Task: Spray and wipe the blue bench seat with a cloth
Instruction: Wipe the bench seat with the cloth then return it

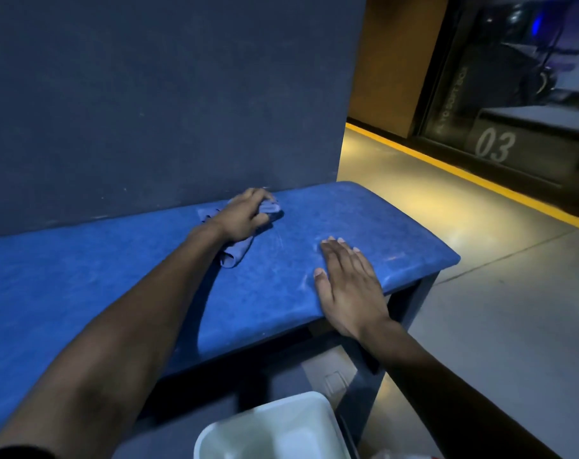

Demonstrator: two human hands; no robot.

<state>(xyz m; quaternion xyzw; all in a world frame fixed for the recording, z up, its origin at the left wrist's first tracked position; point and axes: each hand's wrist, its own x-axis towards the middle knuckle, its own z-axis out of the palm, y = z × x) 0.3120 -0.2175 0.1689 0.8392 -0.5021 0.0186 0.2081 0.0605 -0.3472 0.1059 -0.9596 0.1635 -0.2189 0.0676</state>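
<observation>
While the left hand (245,213) presses a bunched blue-grey cloth (236,251) against the blue desk seat (82,276), fingers clamped on it near the dark back wall (149,94), the right hand (347,286) lies flat and spread on the seat's front edge, holding nothing. A white bin (275,429) stands below.

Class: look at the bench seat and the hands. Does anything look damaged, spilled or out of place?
Only pale streaks on the blue bench seat near the flat right hand, possibly spray or scuffs. The left hand presses the cloth.
</observation>
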